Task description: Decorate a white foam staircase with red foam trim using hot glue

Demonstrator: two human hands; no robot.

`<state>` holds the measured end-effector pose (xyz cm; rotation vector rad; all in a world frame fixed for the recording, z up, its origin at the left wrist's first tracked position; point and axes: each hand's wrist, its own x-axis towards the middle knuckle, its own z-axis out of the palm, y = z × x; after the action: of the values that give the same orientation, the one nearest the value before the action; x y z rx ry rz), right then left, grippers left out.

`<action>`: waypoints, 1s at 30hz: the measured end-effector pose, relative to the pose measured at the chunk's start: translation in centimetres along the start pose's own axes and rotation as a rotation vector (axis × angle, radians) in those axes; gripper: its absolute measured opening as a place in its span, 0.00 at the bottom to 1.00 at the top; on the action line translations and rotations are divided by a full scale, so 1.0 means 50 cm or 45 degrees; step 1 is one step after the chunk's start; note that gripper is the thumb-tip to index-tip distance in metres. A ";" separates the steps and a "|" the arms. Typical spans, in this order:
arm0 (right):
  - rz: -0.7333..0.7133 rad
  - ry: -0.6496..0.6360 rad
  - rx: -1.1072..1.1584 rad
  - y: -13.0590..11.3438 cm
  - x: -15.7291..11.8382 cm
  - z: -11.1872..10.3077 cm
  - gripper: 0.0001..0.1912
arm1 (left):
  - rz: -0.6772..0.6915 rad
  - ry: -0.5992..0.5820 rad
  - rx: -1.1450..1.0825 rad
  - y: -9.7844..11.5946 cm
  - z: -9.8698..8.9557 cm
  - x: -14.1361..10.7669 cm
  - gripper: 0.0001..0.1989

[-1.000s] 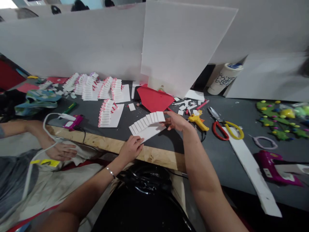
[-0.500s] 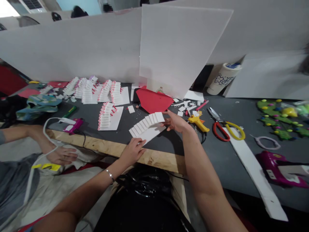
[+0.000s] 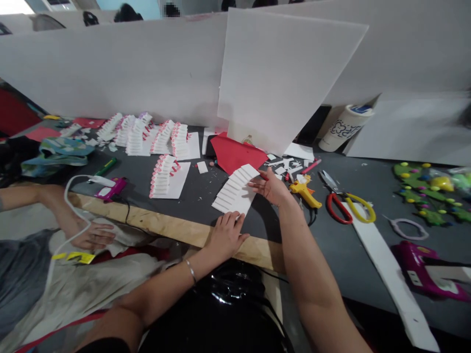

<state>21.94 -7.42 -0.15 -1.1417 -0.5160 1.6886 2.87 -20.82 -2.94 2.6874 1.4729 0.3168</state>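
A small white curved stair model with overlapping treads lies on a white base sheet on the dark tabletop in front of me. My right hand holds its right edge, fingers bent and somewhat apart against the side. At the near edge of the base sheet rests my left hand, with its fingers stretched out and its palm over the wooden table edge. To the left stands a similar stair model with pink-red edging on its own white sheet.
Behind are more stair models, a red sheet and white scraps. Right lie a yellow glue gun, scissors, a long white strip and a magenta device. A co-worker's hand is left.
The stair model has turned counter-clockwise and shifted right, now standing more steeply in view. My left hand has moved right along the near edge; my right hand stays at the model's right side.
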 end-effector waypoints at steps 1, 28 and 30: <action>0.010 0.004 0.013 0.000 0.002 0.001 0.19 | -0.009 -0.015 0.030 0.000 -0.003 0.001 0.27; -0.385 0.193 -0.354 0.026 0.016 0.028 0.06 | 0.129 0.132 0.131 -0.042 0.028 -0.015 0.27; -0.480 0.273 -0.395 0.012 0.008 0.019 0.06 | 0.146 0.160 0.130 -0.044 0.030 -0.016 0.26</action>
<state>20.77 -7.14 -0.34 -1.3325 -0.8192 1.1729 0.93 -20.25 -4.85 2.8889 1.4048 0.4364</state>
